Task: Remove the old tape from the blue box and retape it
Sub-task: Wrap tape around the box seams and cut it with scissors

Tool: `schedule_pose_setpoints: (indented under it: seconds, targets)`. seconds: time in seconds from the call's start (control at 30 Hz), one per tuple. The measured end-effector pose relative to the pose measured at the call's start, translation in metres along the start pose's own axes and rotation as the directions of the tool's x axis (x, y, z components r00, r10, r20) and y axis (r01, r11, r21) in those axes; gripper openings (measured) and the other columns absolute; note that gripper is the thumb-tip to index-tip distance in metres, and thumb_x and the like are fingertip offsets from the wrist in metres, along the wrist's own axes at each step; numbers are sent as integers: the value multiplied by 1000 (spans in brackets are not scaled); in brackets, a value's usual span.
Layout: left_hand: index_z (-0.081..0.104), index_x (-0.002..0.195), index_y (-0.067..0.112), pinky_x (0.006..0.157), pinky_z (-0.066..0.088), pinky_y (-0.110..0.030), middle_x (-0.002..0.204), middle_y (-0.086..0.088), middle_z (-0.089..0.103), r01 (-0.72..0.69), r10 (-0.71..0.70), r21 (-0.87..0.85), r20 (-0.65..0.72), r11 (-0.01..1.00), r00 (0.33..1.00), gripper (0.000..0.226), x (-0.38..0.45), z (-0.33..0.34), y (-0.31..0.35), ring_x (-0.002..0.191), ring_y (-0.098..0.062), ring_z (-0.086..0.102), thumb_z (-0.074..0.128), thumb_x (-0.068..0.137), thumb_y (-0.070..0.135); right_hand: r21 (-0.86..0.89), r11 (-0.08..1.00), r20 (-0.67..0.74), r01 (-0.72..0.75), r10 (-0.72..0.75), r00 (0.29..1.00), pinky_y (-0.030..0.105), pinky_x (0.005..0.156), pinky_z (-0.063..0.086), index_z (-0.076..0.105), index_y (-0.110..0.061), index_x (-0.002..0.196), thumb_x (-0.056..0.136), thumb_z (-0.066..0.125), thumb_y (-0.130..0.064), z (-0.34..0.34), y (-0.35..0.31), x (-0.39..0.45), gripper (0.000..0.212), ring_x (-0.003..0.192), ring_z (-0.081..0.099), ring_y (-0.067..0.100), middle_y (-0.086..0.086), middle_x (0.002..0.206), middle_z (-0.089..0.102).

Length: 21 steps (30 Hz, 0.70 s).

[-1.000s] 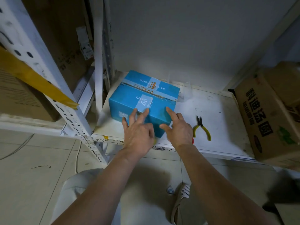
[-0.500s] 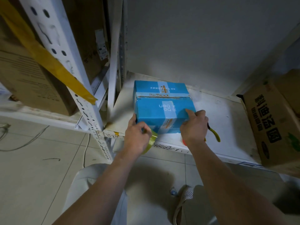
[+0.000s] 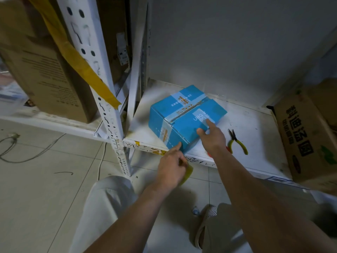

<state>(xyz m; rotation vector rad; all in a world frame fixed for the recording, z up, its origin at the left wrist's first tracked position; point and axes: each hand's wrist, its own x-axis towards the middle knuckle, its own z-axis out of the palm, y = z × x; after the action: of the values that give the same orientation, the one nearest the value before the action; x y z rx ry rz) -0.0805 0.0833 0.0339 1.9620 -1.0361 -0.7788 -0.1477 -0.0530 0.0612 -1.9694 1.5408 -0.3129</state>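
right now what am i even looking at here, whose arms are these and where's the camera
There is no machine here. The camera sits on a person's head and looks forward and down, so the two bare arms reaching in from the bottom are the wearer's own.

The blue box stands on a low white shelf, turned at an angle, with printed tape along its top seam. The right hand rests on the box's near top edge, fingers fairly straight. The left hand points its forefinger at the box's near corner while its other fingers curl round something yellowish, possibly tape; that is not clear.

Yellow-handled pliers lie on the shelf to the right, and beyond them stands a brown carton.
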Motion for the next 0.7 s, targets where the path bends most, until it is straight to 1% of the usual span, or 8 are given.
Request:
schedule_pose_setpoints:
  seconds: [0.1, 0.17, 0.2, 0.27, 0.33, 0.4, 0.47, 0.7]
  targets:
    - [55, 66, 20, 103, 34, -26, 139, 1, 50, 115, -118, -147, -10, 982, 993, 25, 3, -6, -2, 125, -20, 48, 62, 85, 5, 49, 998, -20, 28, -27, 999, 33, 94, 43, 42, -19, 139, 98, 44, -24, -7, 4, -3, 41, 120, 50, 23, 11, 135, 47]
    - [55, 65, 21, 97, 38, -28, 126, 0, 60, 204, -214, -314, 4, 927, 977, 27, 4, -12, -2, 115, -21, 54, 62, 85, 4, 154, 988, -119, 26, -7, 993, 28, 81, 47, 60, -12, 116, 96, 48, -24, -9, 6, -8, 26, 97, 60, 19, 10, 115, 61]
    - [55, 65, 21, 94, 38, -27, 121, 1, 61, 230, -240, -368, 17, 901, 971, 27, 4, -15, -2, 112, -20, 55, 61, 84, 4, 284, 959, -71, -23, 45, 996, 26, 72, 48, 63, -10, 105, 93, 52, -24, -11, 6, -11, 22, 84, 62, 17, 8, 101, 65]
    - [56, 65, 19, 87, 37, -25, 112, 2, 63, 253, -269, -428, 26, 868, 963, 25, 4, -21, 1, 105, -17, 56, 61, 84, 3, 469, 861, 230, -196, 94, 969, 23, 62, 46, 66, -8, 94, 88, 60, -23, -20, 2, -22, 17, 69, 61, 14, 5, 83, 66]
    - [56, 65, 19, 76, 38, -24, 95, 2, 65, 245, -266, -432, 12, 868, 964, 24, 5, -25, 5, 92, -17, 56, 63, 83, 4, 375, 899, 473, -225, 23, 881, 26, 68, 46, 68, -12, 92, 84, 66, -22, -26, 4, -31, 13, 78, 62, 14, 4, 87, 68]
    - [57, 65, 19, 70, 39, -25, 78, 2, 62, 229, -249, -419, 9, 879, 969, 23, 4, -28, 8, 81, -16, 54, 64, 82, 5, 295, 941, 576, -166, -36, 816, 27, 77, 48, 70, -20, 95, 81, 70, -20, -27, 7, -39, 14, 95, 60, 13, 0, 101, 68]
    - [58, 65, 20, 73, 40, -26, 74, 3, 60, 213, -226, -406, 17, 889, 974, 23, 2, -30, 11, 78, -15, 54, 64, 83, 6, 287, 951, 566, -118, -69, 822, 26, 80, 47, 71, -25, 96, 79, 73, -19, -26, 6, -47, 19, 102, 57, 12, -4, 108, 66]
    - [62, 68, 20, 67, 40, -23, 74, 5, 61, 179, -178, -361, 37, 915, 983, 19, -8, -37, 21, 78, -13, 54, 65, 84, 10, 291, 956, 393, 17, -136, 909, 15, 65, 43, 69, -15, 75, 74, 77, -11, -18, -7, -64, 8, 80, 59, 7, -3, 78, 65]
